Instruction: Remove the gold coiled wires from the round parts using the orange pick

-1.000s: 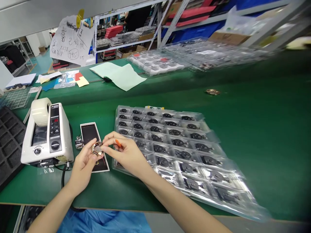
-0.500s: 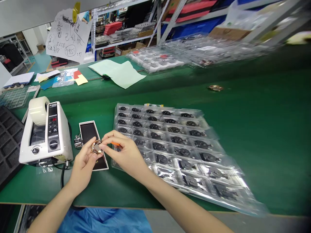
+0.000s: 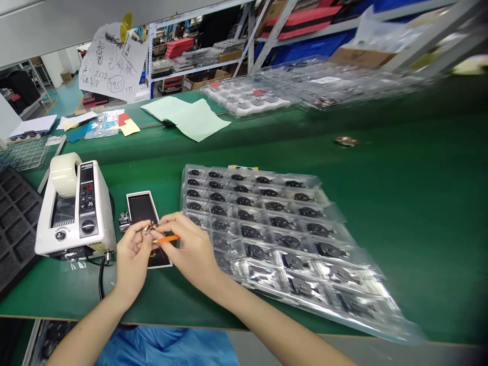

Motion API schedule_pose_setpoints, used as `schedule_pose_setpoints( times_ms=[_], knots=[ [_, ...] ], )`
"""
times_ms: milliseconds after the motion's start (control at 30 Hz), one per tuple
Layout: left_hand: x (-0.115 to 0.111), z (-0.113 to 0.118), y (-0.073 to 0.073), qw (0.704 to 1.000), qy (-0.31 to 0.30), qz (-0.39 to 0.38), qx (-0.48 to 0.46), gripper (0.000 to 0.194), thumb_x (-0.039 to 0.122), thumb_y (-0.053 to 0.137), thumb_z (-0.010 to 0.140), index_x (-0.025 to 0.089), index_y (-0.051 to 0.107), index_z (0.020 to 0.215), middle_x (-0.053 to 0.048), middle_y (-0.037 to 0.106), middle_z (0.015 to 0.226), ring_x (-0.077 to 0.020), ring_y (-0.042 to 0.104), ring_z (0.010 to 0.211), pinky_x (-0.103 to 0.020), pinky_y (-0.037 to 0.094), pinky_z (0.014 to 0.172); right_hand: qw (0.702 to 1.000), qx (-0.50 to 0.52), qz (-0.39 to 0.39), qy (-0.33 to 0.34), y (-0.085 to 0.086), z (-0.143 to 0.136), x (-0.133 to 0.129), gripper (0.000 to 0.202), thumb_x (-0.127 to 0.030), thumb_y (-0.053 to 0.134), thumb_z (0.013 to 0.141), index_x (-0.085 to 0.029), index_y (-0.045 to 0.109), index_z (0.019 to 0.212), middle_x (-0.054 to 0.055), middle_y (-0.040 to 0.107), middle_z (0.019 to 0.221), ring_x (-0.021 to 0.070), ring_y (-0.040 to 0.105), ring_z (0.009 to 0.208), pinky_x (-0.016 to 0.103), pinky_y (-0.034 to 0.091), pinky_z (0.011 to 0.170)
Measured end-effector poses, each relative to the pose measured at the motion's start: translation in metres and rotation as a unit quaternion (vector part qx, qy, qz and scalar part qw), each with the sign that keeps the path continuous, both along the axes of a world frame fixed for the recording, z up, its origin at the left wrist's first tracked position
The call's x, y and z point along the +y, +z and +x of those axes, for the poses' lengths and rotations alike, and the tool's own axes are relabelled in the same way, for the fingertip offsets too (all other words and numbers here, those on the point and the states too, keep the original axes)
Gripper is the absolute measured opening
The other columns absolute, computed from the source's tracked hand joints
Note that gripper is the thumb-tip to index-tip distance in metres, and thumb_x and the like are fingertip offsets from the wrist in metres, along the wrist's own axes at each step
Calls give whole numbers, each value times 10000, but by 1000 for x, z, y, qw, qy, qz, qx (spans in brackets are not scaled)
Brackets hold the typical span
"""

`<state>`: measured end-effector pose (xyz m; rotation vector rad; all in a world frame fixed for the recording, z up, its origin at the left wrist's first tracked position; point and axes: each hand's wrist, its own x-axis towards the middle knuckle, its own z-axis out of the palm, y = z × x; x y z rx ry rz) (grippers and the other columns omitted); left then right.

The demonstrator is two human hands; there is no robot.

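Note:
In front of the shallow white-rimmed box [image 3: 142, 206], my left hand [image 3: 131, 256] is closed on a small round metallic part [image 3: 148, 230] that looks like a watch case. My right hand [image 3: 192, 249] is closed around a thin orange-handled tool [image 3: 169, 238]. Its tip reaches the lower edge of the part, partly hidden by my left thumb. Fingers of both hands meet at the part. To the right of my hands lies a clear plastic tray [image 3: 267, 239] with rows of black round parts in its pockets.
On the left stands a white tape dispenser [image 3: 78, 218], with a hand tally counter [image 3: 124, 222] beside the box. A black compartment tray [image 3: 17, 223] sits at the far left. Pale green paper [image 3: 198, 119] and more clear trays [image 3: 244, 96] lie at the back. One loose metallic part [image 3: 346, 141] rests right.
The orange tool has swung from behind my right fingers to in front of them, towards the part. My right fingers have shifted on the part. The view has moved slightly.

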<state>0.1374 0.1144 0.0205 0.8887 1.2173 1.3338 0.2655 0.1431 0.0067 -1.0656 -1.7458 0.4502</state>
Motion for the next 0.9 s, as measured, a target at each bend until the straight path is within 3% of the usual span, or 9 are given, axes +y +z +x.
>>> schedule_pose_setpoints(
  times_ms=[100, 233, 333, 500, 600, 667, 800, 900],
  knots=[
    [0, -1, -2, 1000, 13, 7, 3, 305, 328, 774, 739, 161, 679, 975, -68, 763, 939, -196, 715, 847, -299, 580, 772, 999, -7, -19, -27, -3, -1, 1, 85, -238, 644, 833, -200, 588, 885, 9, 648, 763, 133, 543, 559, 261, 415, 528],
    [-1, -1, -5, 1000, 3, 10, -11, 342, 379, 778, 730, 163, 661, 968, -53, 749, 889, -189, 707, 818, -308, 594, 746, 993, -12, -86, 84, 1, 1, 6, 72, -214, 574, 875, -202, 583, 804, 17, 619, 795, 148, 587, 682, 252, 440, 586],
    [-2, -1, -7, 1000, -14, 15, 1, 344, 406, 775, 730, 172, 641, 942, -50, 730, 901, -190, 695, 833, -291, 588, 722, 990, -1, -81, 112, 3, 2, 7, 176, -192, 520, 892, -201, 522, 716, 12, 569, 748, 144, 560, 667, 255, 435, 591],
    [0, -9, -4, 995, -71, 30, 65, 239, 383, 757, 747, 168, 682, 819, -15, 675, 747, -151, 632, 666, -264, 540, 661, 991, -18, -55, 119, 4, 6, 8, 173, -183, 524, 896, -200, 521, 724, 13, 581, 755, 142, 565, 666, 257, 435, 595],
    [2, -14, 2, 996, -42, 42, 72, 198, 315, 807, 678, 166, 680, 652, -4, 625, 691, -145, 585, 679, -239, 488, 659, 994, 5, 18, 110, 8, 11, 7, 105, -196, 547, 902, -208, 555, 798, 7, 584, 737, 133, 547, 617, 245, 421, 545],
    [1, -15, 6, 997, -11, 45, 63, 212, 291, 816, 655, 169, 645, 621, 1, 623, 691, -138, 570, 686, -230, 463, 658, 989, 18, 128, 72, 12, 13, 1, 22, -195, 569, 898, -214, 577, 889, 20, 595, 752, 140, 550, 618, 245, 416, 520],
    [-10, -13, 8, 998, 34, 35, 28, 250, 283, 794, 673, 184, 565, 678, 22, 649, 673, -113, 570, 635, -214, 450, 633, 939, -75, 335, 4, 17, 11, -16, 86, -169, 602, 883, -233, 638, 928, 41, 666, 775, 137, 531, 590, 257, 412, 519],
    [-23, -9, 9, 998, 48, 34, 0, 266, 296, 789, 692, 192, 549, 738, 27, 672, 677, -111, 591, 621, -208, 461, 616, 926, -131, 354, -16, 18, 6, -23, 133, -139, 595, 889, -234, 660, 954, 52, 734, 851, 135, 528, 576, 267, 421, 532]
  ],
)
